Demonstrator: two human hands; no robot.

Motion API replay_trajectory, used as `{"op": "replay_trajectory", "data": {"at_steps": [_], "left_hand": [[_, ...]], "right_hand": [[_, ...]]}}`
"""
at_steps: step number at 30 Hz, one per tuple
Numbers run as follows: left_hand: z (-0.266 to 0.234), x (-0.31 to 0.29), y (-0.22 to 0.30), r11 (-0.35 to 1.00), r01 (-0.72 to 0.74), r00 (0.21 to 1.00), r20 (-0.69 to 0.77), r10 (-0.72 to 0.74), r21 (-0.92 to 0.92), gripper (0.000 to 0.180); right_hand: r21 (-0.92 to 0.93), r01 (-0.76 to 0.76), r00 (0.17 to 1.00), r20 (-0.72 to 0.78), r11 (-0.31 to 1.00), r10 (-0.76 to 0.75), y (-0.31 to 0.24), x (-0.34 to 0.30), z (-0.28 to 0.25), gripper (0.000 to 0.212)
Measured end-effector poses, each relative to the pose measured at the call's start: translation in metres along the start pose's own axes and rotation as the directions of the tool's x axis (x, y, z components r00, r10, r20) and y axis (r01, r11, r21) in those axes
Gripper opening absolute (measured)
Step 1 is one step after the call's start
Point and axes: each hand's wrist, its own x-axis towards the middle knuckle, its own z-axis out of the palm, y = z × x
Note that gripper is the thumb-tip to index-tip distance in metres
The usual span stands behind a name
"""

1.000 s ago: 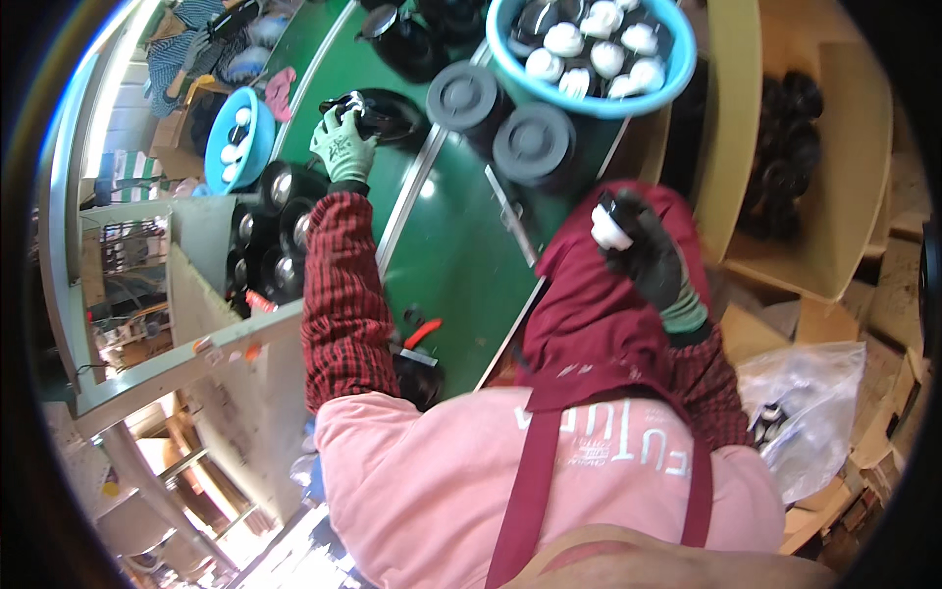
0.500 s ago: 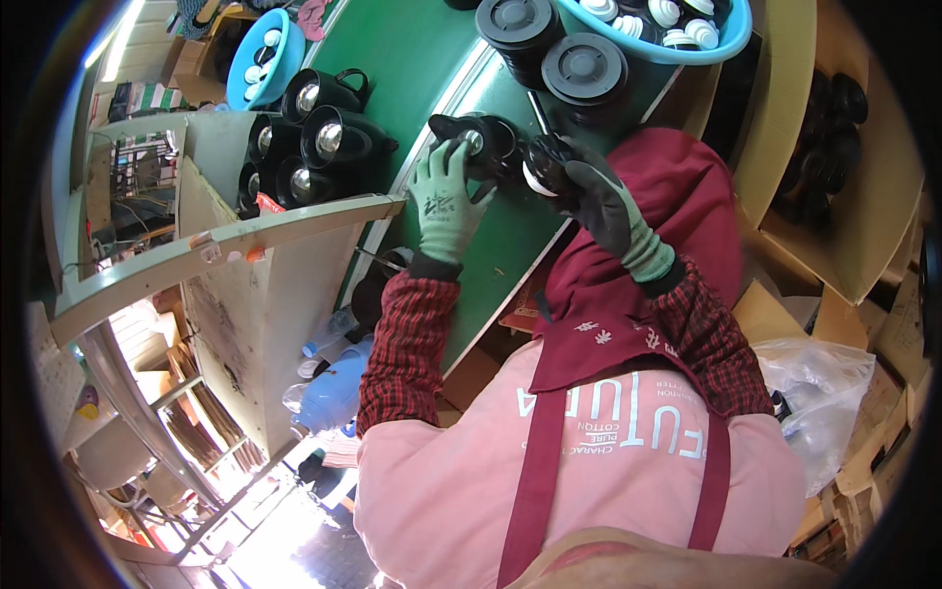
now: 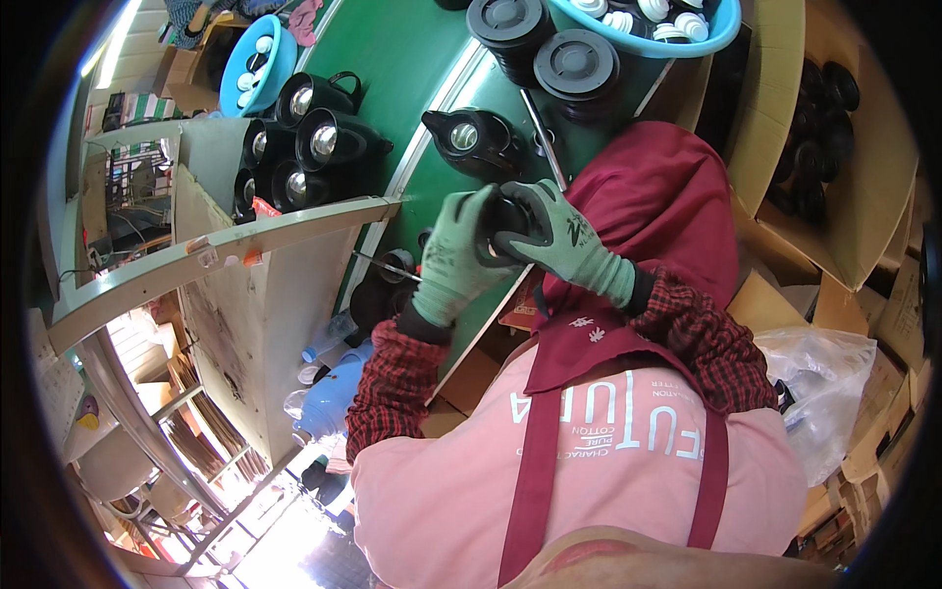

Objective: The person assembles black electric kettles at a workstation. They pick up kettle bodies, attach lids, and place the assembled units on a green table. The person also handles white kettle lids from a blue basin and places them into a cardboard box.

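My left hand [image 3: 457, 250] and my right hand [image 3: 572, 234], in grey-green gloves with dark palms, come together over the near edge of the green table. Between them they grip a small round black lid [image 3: 508, 214]; the fingers cover much of it. Just beyond stands a black jug [image 3: 475, 140] with a shiny metal mouth, touched by neither hand. A metal rod [image 3: 543, 139] lies to the right of the jug, close to my right hand. Beside my left wrist are dark parts [image 3: 376, 299], hard to make out.
Stacked black discs [image 3: 577, 65] and a blue basin [image 3: 721, 37] of black-and-white stoppers stand at the far right. Several black jugs [image 3: 324, 139] cluster at left, behind a metal frame rail [image 3: 285, 224]. An open carton [image 3: 785, 123] holding black parts is at right.
My left hand has left the jug and moved nearer me. My right hand has brought the black lid with the white rim down and leftward, and both hands now grip it.
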Motion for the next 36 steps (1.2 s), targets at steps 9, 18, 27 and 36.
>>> {"op": "replay_trajectory", "data": {"at_steps": [9, 18, 27, 36], "left_hand": [[-0.048, 0.102, -0.037, 0.899, 0.088, 0.995, -0.077, -0.061, 0.430, 0.083], [-0.043, 0.134, -0.028, 0.757, 0.138, 0.962, 0.094, -0.255, 0.639, 0.086], [-0.046, 0.131, -0.048, 0.708, -0.154, 0.981, 0.190, 0.028, 0.689, 0.099], [-0.079, 0.148, -0.037, 0.888, -0.429, 0.888, 0.258, 0.382, 0.164, 0.096]], "right_hand": [[-0.729, -0.042, 0.987, -0.137, 0.683, -0.086, 0.060, 0.074, 0.029, 0.065], [-0.732, -0.064, 0.993, -0.114, 0.679, -0.029, 0.081, 0.082, 0.049, 0.057], [-0.723, -0.063, 0.986, -0.152, 0.688, -0.070, 0.078, 0.078, 0.051, 0.057], [-0.699, -0.038, 0.989, -0.128, 0.714, -0.072, 0.082, 0.080, 0.048, 0.057]]}}
